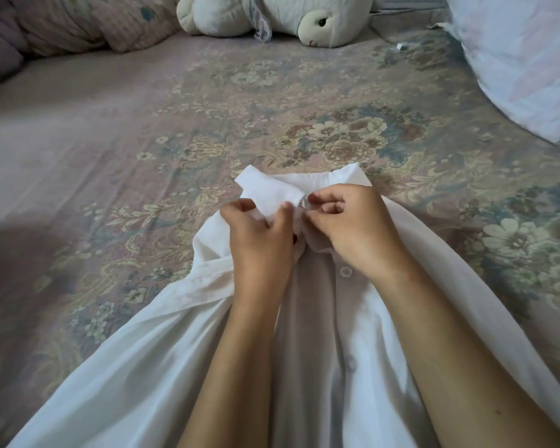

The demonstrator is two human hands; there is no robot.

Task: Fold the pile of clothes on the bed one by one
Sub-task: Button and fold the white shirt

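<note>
White, thin cotton makes up the shirt point(162, 367), which lies spread front-up across the lower centre of the frame, its collar point(272, 189) pointing toward the middle of the bed point(110, 124). Both hands meet at the neck. The left hand point(261, 240) curls its fingers and thumb round the left side of the collar and placket, lifting a fold of cloth. The right hand point(353, 227) pinches the opposite edge between thumb and forefinger, its other fingers curled in. Held this close together at the top of the placket, they look to be fastening or squaring the neck opening so the front lies closed before folding; that is a judgement, since the cloth between the fingertips hides the detail. One round button point(346, 271) shows just below the right hand, and the placket runs down from it between the forearms. The fabric is sheer enough for the sheet's pattern to tint it on the left, and it falls in long soft creases toward the lower corners.

Beneath it the bed wears a faded pink sheet with a floral print. A plush rabbit point(272, 17) lies at the top centre, a rumpled quilt point(62, 24) fills the upper left, and a pale pillow point(524, 59) sits at the upper right.
</note>
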